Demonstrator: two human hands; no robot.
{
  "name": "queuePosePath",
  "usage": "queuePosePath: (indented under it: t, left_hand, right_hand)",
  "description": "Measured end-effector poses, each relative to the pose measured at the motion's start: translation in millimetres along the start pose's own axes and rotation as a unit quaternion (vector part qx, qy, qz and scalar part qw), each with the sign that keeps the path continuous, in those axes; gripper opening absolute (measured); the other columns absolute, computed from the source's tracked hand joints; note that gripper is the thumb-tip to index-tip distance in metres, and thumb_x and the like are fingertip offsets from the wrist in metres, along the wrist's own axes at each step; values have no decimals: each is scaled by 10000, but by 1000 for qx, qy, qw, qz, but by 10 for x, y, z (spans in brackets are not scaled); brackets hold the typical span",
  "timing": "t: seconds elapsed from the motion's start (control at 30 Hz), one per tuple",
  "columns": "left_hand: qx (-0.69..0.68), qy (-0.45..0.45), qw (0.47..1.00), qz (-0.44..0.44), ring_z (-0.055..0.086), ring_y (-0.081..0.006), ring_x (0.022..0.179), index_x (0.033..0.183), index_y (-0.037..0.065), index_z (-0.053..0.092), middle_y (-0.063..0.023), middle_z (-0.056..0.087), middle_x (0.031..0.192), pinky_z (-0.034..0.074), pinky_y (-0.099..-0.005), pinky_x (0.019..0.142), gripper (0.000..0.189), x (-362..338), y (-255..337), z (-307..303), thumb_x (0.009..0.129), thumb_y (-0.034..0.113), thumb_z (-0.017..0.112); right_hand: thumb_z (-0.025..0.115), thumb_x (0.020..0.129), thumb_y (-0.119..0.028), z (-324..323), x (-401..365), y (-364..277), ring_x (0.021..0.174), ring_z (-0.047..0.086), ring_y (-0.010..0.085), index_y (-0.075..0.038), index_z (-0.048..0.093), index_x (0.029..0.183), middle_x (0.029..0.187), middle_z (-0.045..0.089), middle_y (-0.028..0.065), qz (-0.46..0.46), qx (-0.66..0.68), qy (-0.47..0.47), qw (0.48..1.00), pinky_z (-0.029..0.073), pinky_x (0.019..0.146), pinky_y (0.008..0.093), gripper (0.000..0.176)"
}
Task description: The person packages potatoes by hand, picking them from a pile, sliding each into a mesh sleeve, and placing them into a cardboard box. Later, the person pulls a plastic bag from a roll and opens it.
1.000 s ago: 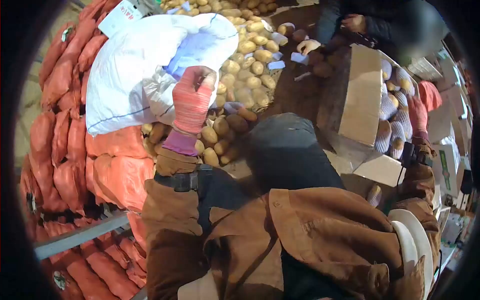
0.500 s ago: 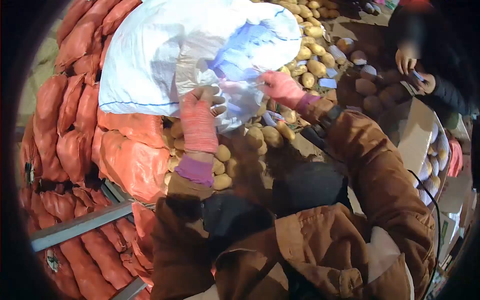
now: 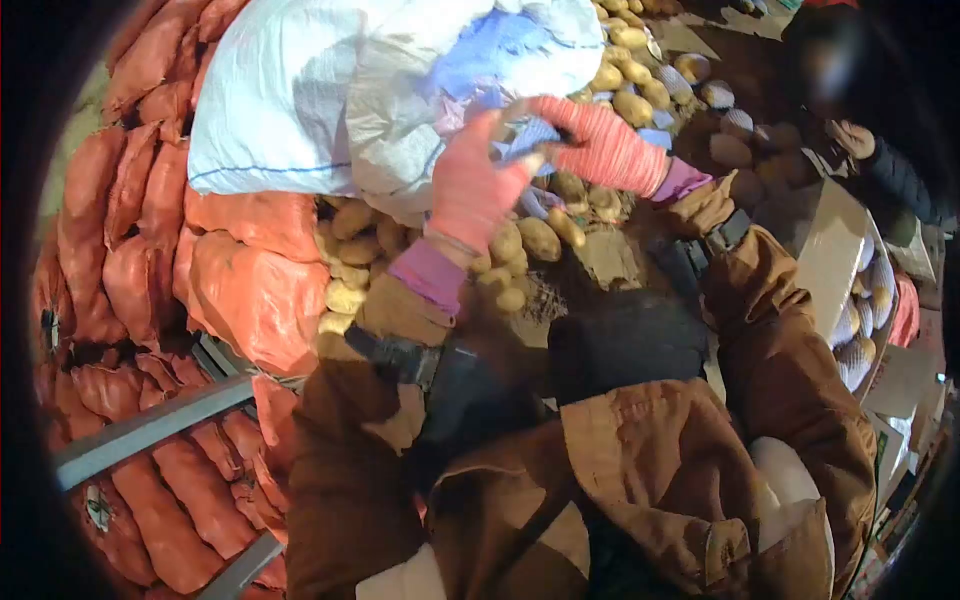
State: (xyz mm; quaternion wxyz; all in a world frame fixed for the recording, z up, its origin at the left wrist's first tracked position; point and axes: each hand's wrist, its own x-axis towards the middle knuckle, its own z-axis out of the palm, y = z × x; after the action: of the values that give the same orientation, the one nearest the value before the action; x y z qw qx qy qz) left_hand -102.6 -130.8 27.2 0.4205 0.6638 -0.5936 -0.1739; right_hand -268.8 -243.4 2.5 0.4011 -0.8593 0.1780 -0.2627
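My left hand (image 3: 478,190), in a pink-red glove, is raised in front of the white sack's lower right edge. Opposite it, my right hand (image 3: 605,145) wears a matching glove. Between the curled fingers of both hands is a small piece of bluish-white foam netting (image 3: 530,138). Behind them the large white sack (image 3: 270,110) bulges, with a crumpled translucent bag (image 3: 395,150) and blue netting (image 3: 490,52) at its opening. Loose potatoes (image 3: 540,240) lie below and behind my hands.
Stacked red mesh sacks (image 3: 90,230) fill the left side, beside a metal bar (image 3: 160,430). At the right, a cardboard box (image 3: 830,240) stands near net-wrapped produce (image 3: 855,360). Another person's hand (image 3: 853,139) shows at the upper right.
Both my hands have come together around the netting, away from the translucent bag. The view has shifted slightly. The other person's hands have moved apart, with one now visible.
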Motion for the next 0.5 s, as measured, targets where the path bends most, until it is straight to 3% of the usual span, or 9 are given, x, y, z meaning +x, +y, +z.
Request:
queuePosePath:
  t: [0.07,0.1,0.2,0.23,0.33,0.37,0.43,0.47,0.5]
  left_hand:
    - [-82,-47,993,-67,654,-191,825,1017,-15,679,-113,707,914,514,-308,772,274,-27,74,61,827,174,737]
    - [-140,-50,985,-89,653,-191,821,1016,-15,681,-117,706,905,514,-307,767,281,-27,80,81,825,182,740]
    - [-207,-38,972,-107,626,-160,791,1028,-17,680,-92,700,893,506,-306,727,291,-65,51,146,838,197,737]
    - [-226,-32,964,-134,619,-153,789,1030,-15,680,-81,698,892,504,-306,724,287,-98,153,136,846,199,732]
    - [-361,-13,901,-240,575,-129,782,1027,-1,678,-44,669,861,481,-296,729,255,-158,77,275,899,219,671]
    - [-409,-24,878,-249,565,-130,775,1017,4,679,-42,662,853,474,-295,728,249,-156,-37,328,907,226,658]
    - [-508,-25,799,-322,540,-148,750,987,12,673,-39,643,826,455,-301,712,245,-189,21,314,918,243,625]
    - [-451,-35,835,-315,550,-153,751,994,18,668,-43,645,826,458,-303,711,244,-186,-73,326,913,245,631]
    - [-392,-45,866,-306,560,-158,753,1002,23,663,-47,648,826,460,-306,709,244,-157,-259,350,909,247,637]
  right_hand:
    - [705,873,-79,-142,-144,-347,816,591,112,-113,493,1364,916,648,26,119,11,44,992,497,734,275,536]
    - [729,871,-99,-148,-245,-319,831,569,72,-74,573,1278,909,630,-7,102,127,108,981,486,732,252,437]
    - [755,849,-166,-123,-386,-233,710,542,57,-79,670,1089,794,621,10,81,66,145,984,481,631,248,269]
    - [734,848,-151,-147,-370,-253,732,596,116,-72,701,954,918,640,29,32,61,147,987,501,642,286,136]
    - [713,834,-124,-269,-298,-356,779,633,229,-76,686,946,1059,623,49,-144,-240,142,949,514,674,332,125]
    - [696,824,-133,-227,-302,-436,849,625,316,-82,676,921,1140,595,75,-143,-230,131,954,522,722,368,111]
    - [702,839,-85,-144,-290,-402,890,616,276,-66,660,977,1081,599,85,-172,-142,98,970,510,753,338,146]
    - [705,846,-60,-101,-291,-363,911,612,256,-57,652,1005,1052,601,89,-185,-97,81,975,504,769,323,168]
    - [665,855,-7,-28,-307,-248,894,608,208,-76,632,1020,991,614,76,-91,-35,64,993,502,759,317,183]
